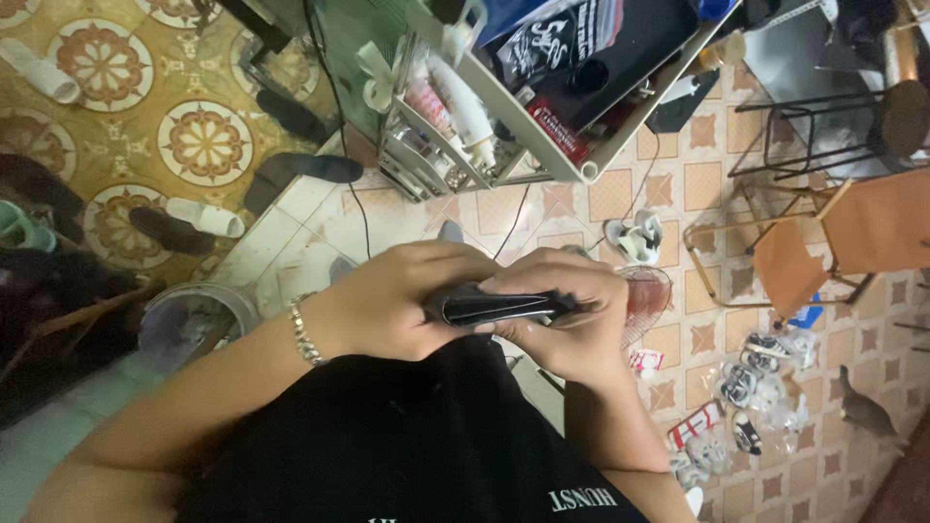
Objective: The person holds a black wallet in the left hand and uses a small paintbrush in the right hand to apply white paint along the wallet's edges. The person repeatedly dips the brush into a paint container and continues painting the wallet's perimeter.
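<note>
Both of my hands meet at the middle of the head view around a folded black wallet (484,307), seen edge-on with its layers showing. My left hand (392,302), with a silver chain bracelet (305,334) on its wrist, grips the wallet's left end. My right hand (572,315) closes over the right end, fingers curled on top. Below the hands lies my black shirt (407,446).
A white shelf unit (581,145) packed with tubes and packets stands above the hands. Slippers (203,218) lie on the patterned floor at left. An orange folding chair (852,232), a stool (901,116), scattered small shoes (751,383) and a round fan guard (644,300) are at right.
</note>
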